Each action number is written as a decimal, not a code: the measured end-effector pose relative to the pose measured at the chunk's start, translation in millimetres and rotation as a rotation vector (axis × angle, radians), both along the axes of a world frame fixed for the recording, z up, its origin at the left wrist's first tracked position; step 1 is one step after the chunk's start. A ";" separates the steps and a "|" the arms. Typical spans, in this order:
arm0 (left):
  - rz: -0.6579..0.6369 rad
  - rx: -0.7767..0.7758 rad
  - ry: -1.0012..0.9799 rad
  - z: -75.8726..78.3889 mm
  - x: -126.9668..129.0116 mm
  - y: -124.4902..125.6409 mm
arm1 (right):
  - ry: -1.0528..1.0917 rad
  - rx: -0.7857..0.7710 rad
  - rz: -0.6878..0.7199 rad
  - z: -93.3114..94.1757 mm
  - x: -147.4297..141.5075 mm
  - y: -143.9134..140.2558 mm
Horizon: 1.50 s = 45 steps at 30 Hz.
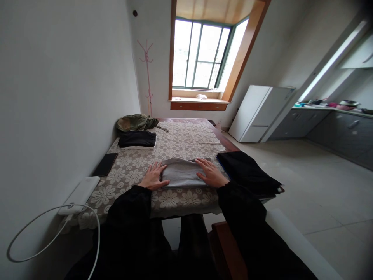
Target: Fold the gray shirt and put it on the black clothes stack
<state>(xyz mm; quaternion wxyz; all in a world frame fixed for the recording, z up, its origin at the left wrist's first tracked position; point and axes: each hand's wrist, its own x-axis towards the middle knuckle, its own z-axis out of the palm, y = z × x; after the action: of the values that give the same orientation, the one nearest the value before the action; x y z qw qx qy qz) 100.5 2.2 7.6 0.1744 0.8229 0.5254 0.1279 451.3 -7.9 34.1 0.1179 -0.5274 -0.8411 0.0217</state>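
Left hand (pixel 154 177), right hand (pixel 212 174) spread on grey cloth (pixel 182 173): smoothing, we judge; next move calls for even grip, underlayers unclear.

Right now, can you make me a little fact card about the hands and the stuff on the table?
Left hand: the left hand is spread at the left edge of the grey folded cloth
Right hand: the right hand is spread over its right side
To the right: black folded pile
Far left: black folded clothing, near a green-brown bag
Near left: dark flat object; white device with a cable
Table cover: flowered tablecloth
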 end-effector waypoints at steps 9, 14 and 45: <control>0.004 0.023 0.001 -3.7 -0.5 0.9 | -0.102 -0.102 -0.170 -34.9 -53.7 35.0; 0.013 0.024 -0.007 -2.5 0.9 0.0 | -0.107 -0.071 -0.158 -38.2 -49.8 33.6; -0.001 0.028 -0.029 -5.1 0.8 -1.4 | -0.099 -0.079 0.094 -36.6 -115.8 12.2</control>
<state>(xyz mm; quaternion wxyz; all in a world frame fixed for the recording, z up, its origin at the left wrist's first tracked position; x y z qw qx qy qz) 101.3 0.8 2.5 0.1706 0.8236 0.5206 0.1469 335.5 4.3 -2.4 0.0540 -0.4920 -0.8682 0.0345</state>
